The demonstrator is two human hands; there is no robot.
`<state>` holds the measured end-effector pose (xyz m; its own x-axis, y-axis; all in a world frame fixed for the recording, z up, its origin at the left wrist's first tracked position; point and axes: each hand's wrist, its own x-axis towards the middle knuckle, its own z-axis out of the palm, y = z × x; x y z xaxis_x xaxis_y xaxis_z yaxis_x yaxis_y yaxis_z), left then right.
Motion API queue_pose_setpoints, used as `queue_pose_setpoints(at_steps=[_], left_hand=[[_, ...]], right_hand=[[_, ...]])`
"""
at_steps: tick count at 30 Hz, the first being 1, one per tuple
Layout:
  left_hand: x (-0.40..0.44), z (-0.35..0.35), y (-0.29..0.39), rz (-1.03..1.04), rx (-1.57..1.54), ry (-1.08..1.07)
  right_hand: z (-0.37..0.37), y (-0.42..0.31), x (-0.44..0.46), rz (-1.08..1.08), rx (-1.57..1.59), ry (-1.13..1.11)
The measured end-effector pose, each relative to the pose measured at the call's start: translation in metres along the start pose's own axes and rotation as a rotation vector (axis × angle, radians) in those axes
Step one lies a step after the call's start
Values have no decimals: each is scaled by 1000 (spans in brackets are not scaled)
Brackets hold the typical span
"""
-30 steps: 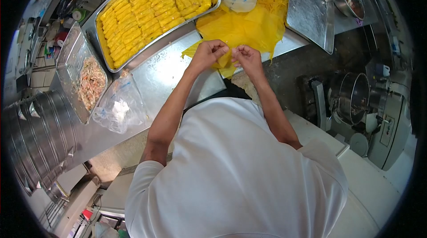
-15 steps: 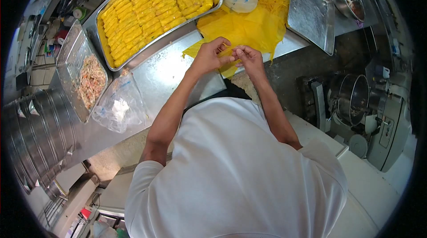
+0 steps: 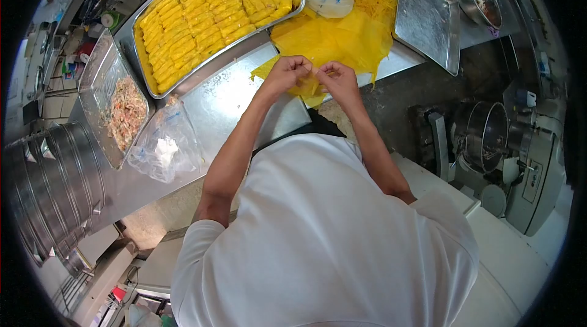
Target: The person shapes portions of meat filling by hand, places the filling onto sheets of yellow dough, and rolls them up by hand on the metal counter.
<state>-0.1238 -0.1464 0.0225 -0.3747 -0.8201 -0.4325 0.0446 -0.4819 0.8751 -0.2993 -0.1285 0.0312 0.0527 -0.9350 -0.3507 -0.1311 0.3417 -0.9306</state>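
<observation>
Visibly thin, the bright yellow sheets [image 3: 342,40] lie wrinkled and ragged-edged.

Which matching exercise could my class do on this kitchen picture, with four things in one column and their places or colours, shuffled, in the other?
Column one
1. Small yellow rolls
2. Chopped pinkish mixture
3. Thin yellow sheets
4. Shallow rectangular metal tray

Column two
A. Nearest to the left hand and right hand
B. Silver-grey
C. Packed in rows in a large rectangular metal pan
D. Heaped inside a deep rectangular container

Right pairs: 1-C, 2-D, 3-A, 4-B
</observation>
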Motion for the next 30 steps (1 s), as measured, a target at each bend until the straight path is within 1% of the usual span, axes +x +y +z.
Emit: queue_pose_setpoints(at_steps=[2,3,5,6,8,9,11,13,15,16,18,19,21,22,23,24,26,27,28,29,30], left_hand=[[8,-3,-13,198,163,176],[6,-4,-11,198,164,175],[-2,-5,0,256,-9,409],[-4,-7,4,255,-10,408],[-9,-15,10,534,7,681],[-13,-20,16,532,7,682],[-22,-30,33,812,131,906],[-40,-37,60,855,226,1051],[-50,-50,79,1033,308,1195],[-57,-53,91,1036,308,1197],[-76,-55,110,1122,148,1177],[-85,-54,115,1126,147,1180],[-103,-53,119,934,328,992],[-109,-50,119,939,328,998],[-112,-44,117,765,389,749],[-112,-40,116,591,442,503],[-98,-36,96,487,463,213],[-90,-32,83,451,444,126],[-84,-26,77,418,427,39],[-79,-22,73,433,431,40],[-77,-15,72,346,463,37]], right_hand=[[-2,15,6,-37,119,-24],[-4,23,10,-37,119,-22],[-13,40,18,2,116,98],[-21,48,22,3,115,99],[-36,60,26,-331,-461,359],[-37,56,25,-330,-461,358],[-38,42,20,-336,-574,429],[-38,47,24,-314,-571,412],[-38,48,28,-295,-567,394],[-37,46,30,-301,-583,391],[-38,43,32,-310,-598,388],[-40,42,33,-323,-643,355],[-39,35,32,-346,-686,317],[-39,29,29,-365,-763,320],[-39,23,25,-384,-840,325],[-38,14,23,-394,-840,322],[-35,-7,18,-527,-945,343],[-32,-22,13,-541,-946,348],[-25,-39,8,-610,-671,148],[-17,-52,2,-665,-395,-53],[-7,-61,-7,-548,-186,-208]])
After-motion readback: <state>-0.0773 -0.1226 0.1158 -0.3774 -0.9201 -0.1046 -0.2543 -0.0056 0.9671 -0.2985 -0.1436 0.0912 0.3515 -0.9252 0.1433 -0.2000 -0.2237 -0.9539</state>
